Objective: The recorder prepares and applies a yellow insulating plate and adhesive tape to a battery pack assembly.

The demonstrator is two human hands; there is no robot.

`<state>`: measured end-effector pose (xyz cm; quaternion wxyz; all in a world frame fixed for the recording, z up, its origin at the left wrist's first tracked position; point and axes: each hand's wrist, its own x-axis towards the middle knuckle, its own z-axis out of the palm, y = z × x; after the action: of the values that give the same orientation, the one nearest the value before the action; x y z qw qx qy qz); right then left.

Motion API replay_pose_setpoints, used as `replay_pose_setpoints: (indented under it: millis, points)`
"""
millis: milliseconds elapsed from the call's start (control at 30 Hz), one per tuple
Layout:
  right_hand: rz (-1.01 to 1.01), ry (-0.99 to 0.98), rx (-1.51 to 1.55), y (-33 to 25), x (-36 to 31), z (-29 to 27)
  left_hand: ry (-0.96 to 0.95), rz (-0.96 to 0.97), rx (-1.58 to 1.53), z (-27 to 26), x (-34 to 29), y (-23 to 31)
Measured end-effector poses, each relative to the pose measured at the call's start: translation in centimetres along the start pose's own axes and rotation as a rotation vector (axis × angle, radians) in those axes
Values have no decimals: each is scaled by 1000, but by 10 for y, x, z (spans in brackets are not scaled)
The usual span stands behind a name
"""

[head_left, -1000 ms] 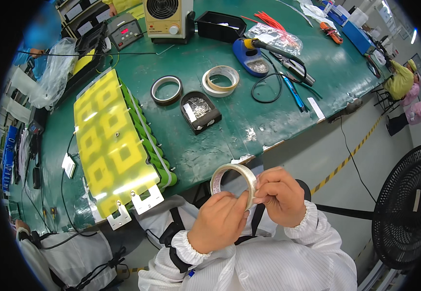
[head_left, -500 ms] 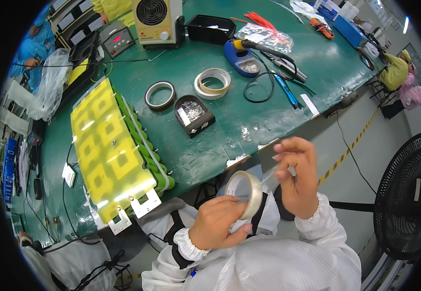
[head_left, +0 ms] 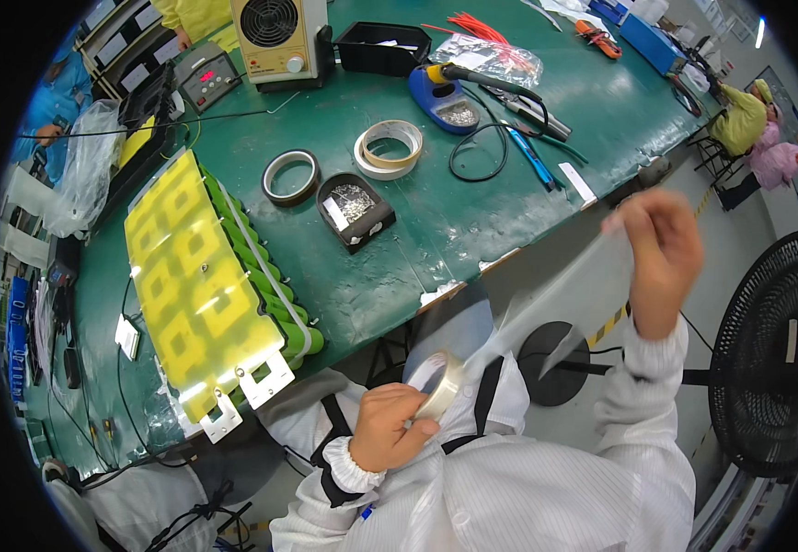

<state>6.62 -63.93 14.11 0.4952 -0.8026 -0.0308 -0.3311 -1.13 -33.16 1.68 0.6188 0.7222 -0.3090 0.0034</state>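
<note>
In front of my body, my left hand (head_left: pixel 388 426) grips a roll of clear tape (head_left: pixel 443 391), thumb on one side and fingers around its ring. A long see-through strip (head_left: pixel 546 299) runs from the roll up to my right hand (head_left: pixel 664 253), raised at the right past the table edge. My right fingertips pinch the strip's end; that hand is a little blurred. On the table to the left lies a battery pack (head_left: pixel 198 285), with a yellow sheet on top, green cells along its side and metal tabs at the near end.
Tape rolls (head_left: pixel 390 150), a dark-rimmed roll (head_left: pixel 290 178) and a small black tray (head_left: pixel 355 212) of metal bits lie mid-table. Behind stand a soldering iron holder (head_left: pixel 445 99) and a beige blower (head_left: pixel 279 41). A black fan (head_left: pixel 771 354) stands right; co-workers (head_left: pixel 739 124) sit beyond.
My right hand has moved up and to the right, drawing a much longer strip off the roll. My left hand has shifted slightly down and left with the roll.
</note>
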Motion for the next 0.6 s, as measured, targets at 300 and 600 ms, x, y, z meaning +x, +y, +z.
replay_pose_setpoints:
  millis: [300,600]
  points:
    - [201,176,348,88,52,-51,-36,-329,-60,-31,-36,0]
    - [275,289,530,100,60,-62,29,-389,-206,-35,-41,-3]
